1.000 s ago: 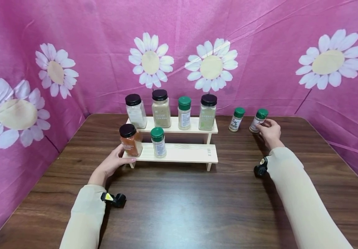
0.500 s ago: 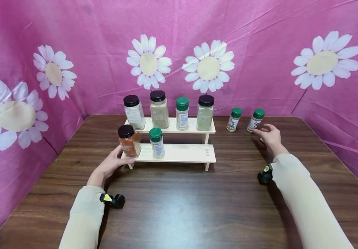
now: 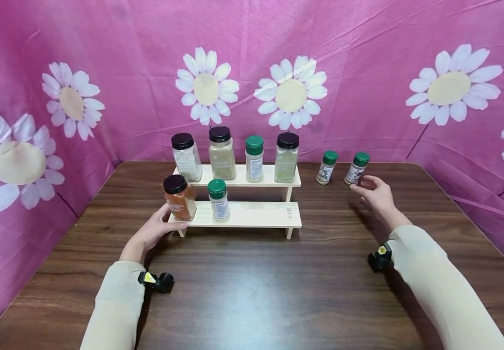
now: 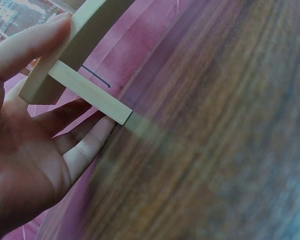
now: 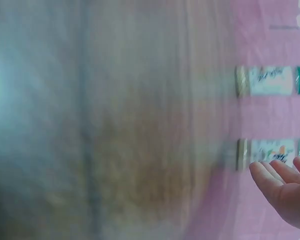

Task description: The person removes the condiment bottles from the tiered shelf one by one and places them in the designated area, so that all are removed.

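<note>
My left hand (image 3: 152,232) grips the left end of the pale wooden two-step spice rack (image 3: 262,214). In the left wrist view the thumb (image 4: 37,45) lies on the board's edge, with the fingers beneath, by the short leg (image 4: 92,92). Just above that thumb stands a black-capped jar of orange powder (image 3: 181,201), beside a green-capped shaker (image 3: 220,204). My right hand (image 3: 376,194) holds nothing. Its fingers are loosely bent, fingertips right by the base of a green-capped spice shaker (image 3: 355,171) upright on the table. A matching shaker (image 3: 326,169) stands to its left.
On the rack's upper step stand a jar of white powder (image 3: 188,160), a beige jar (image 3: 222,158), a green-capped shaker (image 3: 254,163) and a jar of green seasoning (image 3: 286,163). Behind the brown wooden table (image 3: 243,287) hangs a pink flowered cloth (image 3: 142,97).
My right hand has let go of the far-right shaker and drawn slightly back toward me. That shaker stays standing. The left hand keeps its grip on the rack; the view shifts slightly.
</note>
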Motion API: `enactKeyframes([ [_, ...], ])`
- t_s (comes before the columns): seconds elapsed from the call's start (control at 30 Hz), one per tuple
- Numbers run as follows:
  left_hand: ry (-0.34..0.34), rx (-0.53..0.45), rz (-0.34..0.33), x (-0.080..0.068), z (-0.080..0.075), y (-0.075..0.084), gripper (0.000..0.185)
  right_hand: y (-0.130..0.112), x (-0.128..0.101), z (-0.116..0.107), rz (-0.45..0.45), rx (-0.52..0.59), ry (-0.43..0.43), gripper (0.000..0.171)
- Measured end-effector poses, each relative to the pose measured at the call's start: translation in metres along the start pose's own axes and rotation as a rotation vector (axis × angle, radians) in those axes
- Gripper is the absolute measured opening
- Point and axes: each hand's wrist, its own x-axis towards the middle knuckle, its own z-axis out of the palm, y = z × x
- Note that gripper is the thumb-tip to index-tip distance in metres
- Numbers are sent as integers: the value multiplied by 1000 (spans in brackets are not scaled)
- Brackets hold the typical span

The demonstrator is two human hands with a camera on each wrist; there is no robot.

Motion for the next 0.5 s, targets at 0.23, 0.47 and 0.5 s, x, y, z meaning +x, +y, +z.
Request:
enactKeyframes([
  [0.23,1,-3,2,0,0,0,74,-8,-16,10,-109,76,-41,67],
  [0.47,-1,3,-1,0,0,-1,74,-29,-38,23,-237,213,-105,38],
  [0.5,-1,5,-1,0,0,-1,74,-32,-42,25,-264,197,-115,35],
])
